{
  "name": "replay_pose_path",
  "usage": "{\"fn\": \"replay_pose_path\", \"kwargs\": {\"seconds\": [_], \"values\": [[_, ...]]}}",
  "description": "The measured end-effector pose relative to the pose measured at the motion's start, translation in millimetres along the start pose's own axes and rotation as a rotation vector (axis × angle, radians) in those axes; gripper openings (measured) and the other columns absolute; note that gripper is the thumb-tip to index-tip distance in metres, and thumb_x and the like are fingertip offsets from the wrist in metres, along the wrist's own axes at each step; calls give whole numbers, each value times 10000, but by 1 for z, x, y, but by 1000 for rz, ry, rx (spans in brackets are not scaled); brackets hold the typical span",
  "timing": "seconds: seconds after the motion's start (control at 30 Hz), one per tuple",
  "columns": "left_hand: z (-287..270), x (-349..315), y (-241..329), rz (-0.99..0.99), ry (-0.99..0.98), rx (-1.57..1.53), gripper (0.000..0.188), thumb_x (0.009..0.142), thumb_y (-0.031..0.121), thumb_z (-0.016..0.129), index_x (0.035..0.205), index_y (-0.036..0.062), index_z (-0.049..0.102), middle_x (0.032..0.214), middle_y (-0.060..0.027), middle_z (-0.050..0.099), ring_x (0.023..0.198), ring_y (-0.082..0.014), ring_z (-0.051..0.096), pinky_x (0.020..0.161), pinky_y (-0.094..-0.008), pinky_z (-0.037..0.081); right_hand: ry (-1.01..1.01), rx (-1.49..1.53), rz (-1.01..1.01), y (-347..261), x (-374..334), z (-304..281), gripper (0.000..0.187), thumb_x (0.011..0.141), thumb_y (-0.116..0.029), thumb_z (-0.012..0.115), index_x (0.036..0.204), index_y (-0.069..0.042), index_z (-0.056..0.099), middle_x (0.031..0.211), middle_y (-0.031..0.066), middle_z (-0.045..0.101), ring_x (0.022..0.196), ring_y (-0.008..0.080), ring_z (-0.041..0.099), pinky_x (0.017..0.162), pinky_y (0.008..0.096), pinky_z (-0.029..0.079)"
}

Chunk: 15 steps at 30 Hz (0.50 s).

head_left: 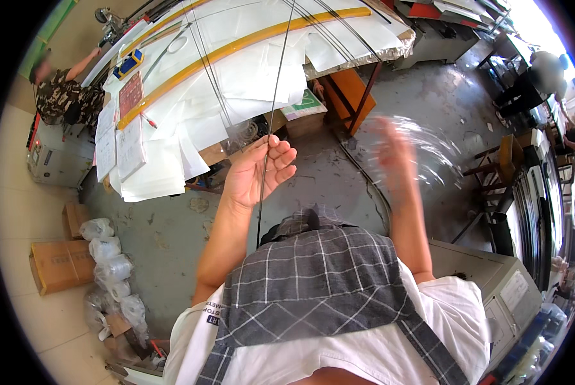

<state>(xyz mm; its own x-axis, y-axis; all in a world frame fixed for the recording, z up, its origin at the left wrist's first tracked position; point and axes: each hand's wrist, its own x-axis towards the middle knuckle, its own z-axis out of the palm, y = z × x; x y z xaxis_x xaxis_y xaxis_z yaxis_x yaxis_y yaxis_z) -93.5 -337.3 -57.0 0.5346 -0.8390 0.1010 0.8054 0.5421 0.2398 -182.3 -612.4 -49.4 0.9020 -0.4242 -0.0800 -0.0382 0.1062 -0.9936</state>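
My left hand is raised in front of my body, thumb and forefinger pinched on a thin black rod. The rod slants from beside my apron up over the table's near edge. Out to the right, my right hand is smeared by motion, so its fingers cannot be made out. Bright curved streaks fan out beside that hand; what makes them is too blurred to name. More thin dark rods lie across the table.
White paper sheets cover the table, with a long yellow strip, a blue-yellow block and a red pen on them. One person stands far left, another far right. Cardboard boxes and plastic-wrapped rolls sit left; a grey cabinet stands right.
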Motion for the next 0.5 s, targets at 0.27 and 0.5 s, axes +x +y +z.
{"fn": "replay_pose_path", "kwargs": {"seconds": [0.27,0.5], "values": [[14,-23,10,60,-60,-17,203,959,113,353,1098,4,454,1206,-165,514,1177,-311,482,955,-481,431,-1050,14,300,9,-29,103,323,851,-339,614,781,-28,561,591,-40,435,548,48,402,466,212,303],[8,-59,23,228,-56,165,179,956,158,383,1055,40,474,1189,-132,533,1224,-291,438,1031,-532,320,-618,581,301,-14,-12,42,332,896,-278,514,624,-105,432,547,-38,367,435,49,286,375,208,214]]}}
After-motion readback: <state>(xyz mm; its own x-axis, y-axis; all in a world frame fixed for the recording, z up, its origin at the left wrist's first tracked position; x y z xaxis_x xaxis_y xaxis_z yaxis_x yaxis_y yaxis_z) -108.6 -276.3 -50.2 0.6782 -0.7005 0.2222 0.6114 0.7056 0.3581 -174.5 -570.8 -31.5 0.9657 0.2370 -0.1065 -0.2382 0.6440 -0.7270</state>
